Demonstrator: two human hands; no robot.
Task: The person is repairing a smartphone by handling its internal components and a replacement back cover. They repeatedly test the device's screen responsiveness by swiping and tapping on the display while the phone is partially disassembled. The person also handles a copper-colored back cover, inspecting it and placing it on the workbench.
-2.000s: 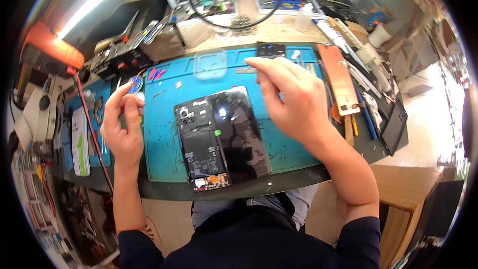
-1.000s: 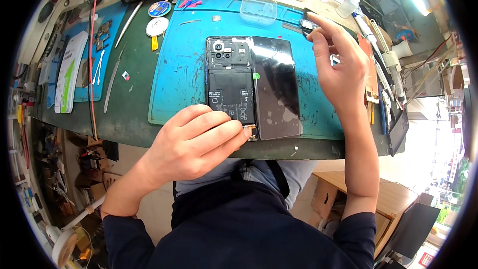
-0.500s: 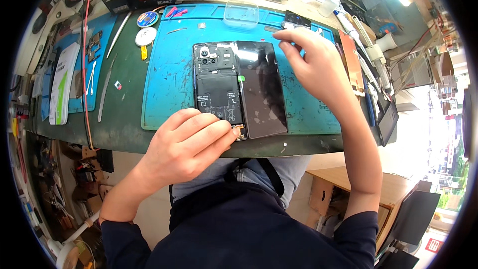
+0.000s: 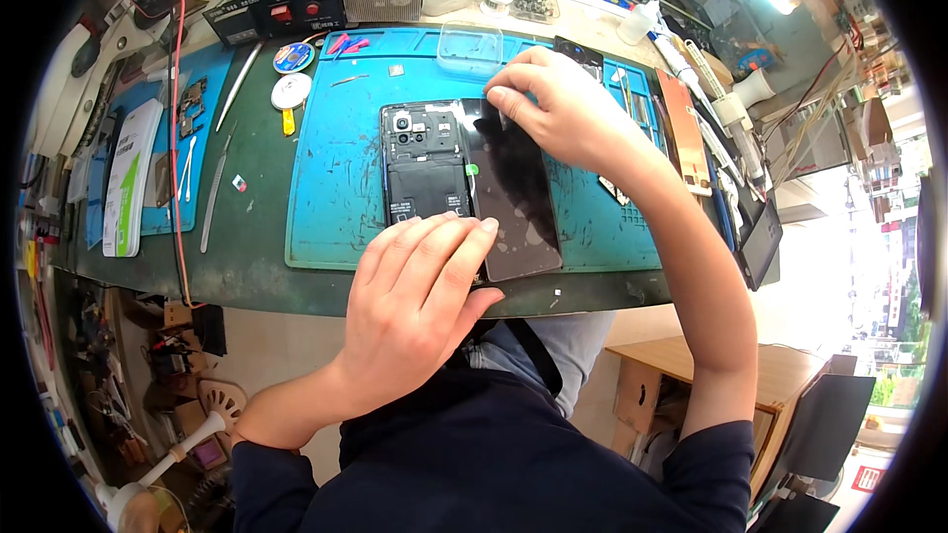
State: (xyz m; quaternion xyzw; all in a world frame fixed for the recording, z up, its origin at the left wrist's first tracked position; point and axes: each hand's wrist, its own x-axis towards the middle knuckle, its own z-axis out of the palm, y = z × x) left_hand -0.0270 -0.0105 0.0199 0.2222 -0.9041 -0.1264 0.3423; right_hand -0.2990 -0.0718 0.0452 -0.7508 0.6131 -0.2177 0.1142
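An opened phone body (image 4: 422, 163) lies on the blue mat, its cameras and black battery exposed. Against its right side rests a dark glass phone screen (image 4: 518, 222); a small green tab shows at the seam. My left hand (image 4: 410, 276) lies over the lower end of the body, fingers stretched out and thumb apart, hiding that end. At the screen's top edge my right hand (image 4: 553, 104) is closed, with thumb and fingertips pinching there. Part of that grip is hidden behind the hand.
A clear plastic box (image 4: 469, 51) stands at the back of the blue mat (image 4: 336, 158). Left of the mat lie tweezers (image 4: 214, 197), a solder wire spool (image 4: 293, 57) and a white box (image 4: 131, 178). A copper-coloured plate (image 4: 683, 128) is at the right.
My right hand has moved left and closed at the screen's top edge. My left hand has shifted right and flattened over the phone's lower end. The whole view has shifted slightly.
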